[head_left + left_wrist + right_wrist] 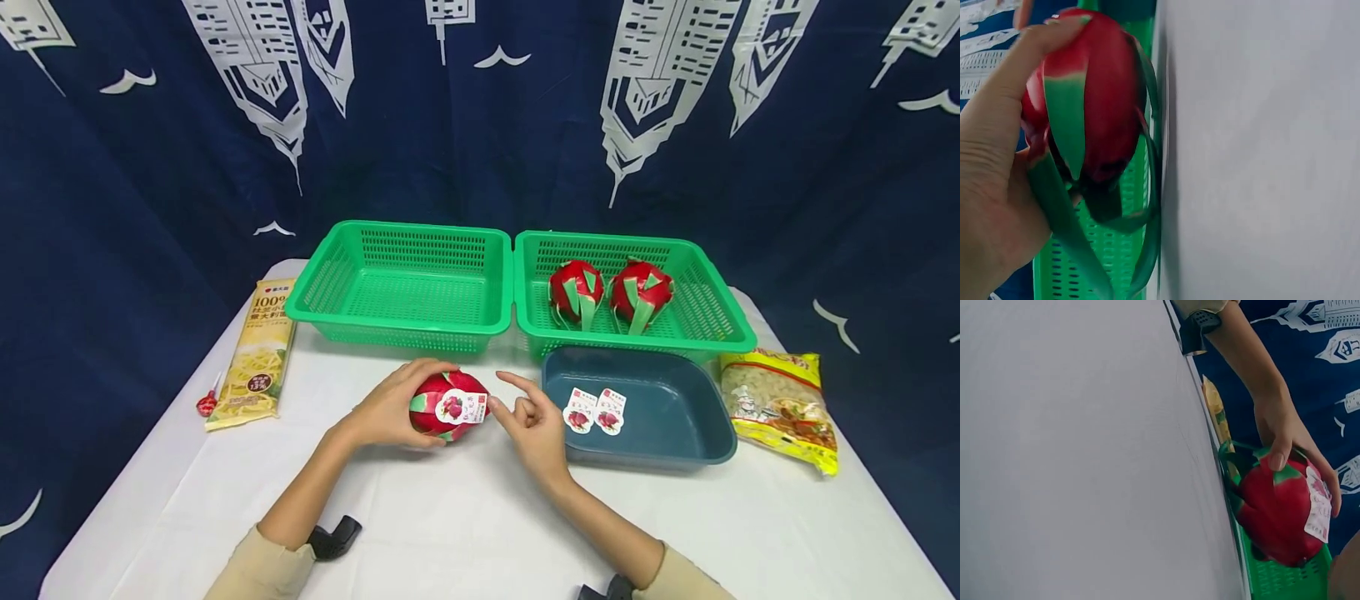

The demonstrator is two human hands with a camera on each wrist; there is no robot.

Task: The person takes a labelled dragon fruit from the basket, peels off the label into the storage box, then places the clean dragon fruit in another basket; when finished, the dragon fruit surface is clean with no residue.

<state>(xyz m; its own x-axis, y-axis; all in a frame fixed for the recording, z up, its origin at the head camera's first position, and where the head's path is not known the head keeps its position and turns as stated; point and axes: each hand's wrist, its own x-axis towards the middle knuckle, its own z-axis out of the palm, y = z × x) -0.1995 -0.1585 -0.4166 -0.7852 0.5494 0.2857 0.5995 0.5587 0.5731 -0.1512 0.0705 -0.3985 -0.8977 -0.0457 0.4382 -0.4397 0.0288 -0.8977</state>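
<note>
A red dragon fruit with green scales (pixel 424 402) is gripped in my left hand (pixel 401 404), low over the white table in front of the left green basket. A white label with a fruit picture (pixel 462 407) lies on its side facing my right hand, visible also as a label (pixel 1319 509) in the right wrist view. My right hand (pixel 536 429) is just right of the fruit, thumb and index finger spread apart with nothing between them. The thumb tip is close to the label's edge; contact cannot be told. Long green leaves (pixel 1066 219) hang from the fruit's end.
Two dragon fruits (pixel 576 290) sit in the right green basket (pixel 712 292); the left green basket (pixel 420 300) stands beside it. Two labels (pixel 579 410) lie on the blue-grey bin's (pixel 675 417) left edge. A noodle packet (pixel 258 350), lollipop (pixel 207 405) and yellow bag (pixel 780 404) flank these.
</note>
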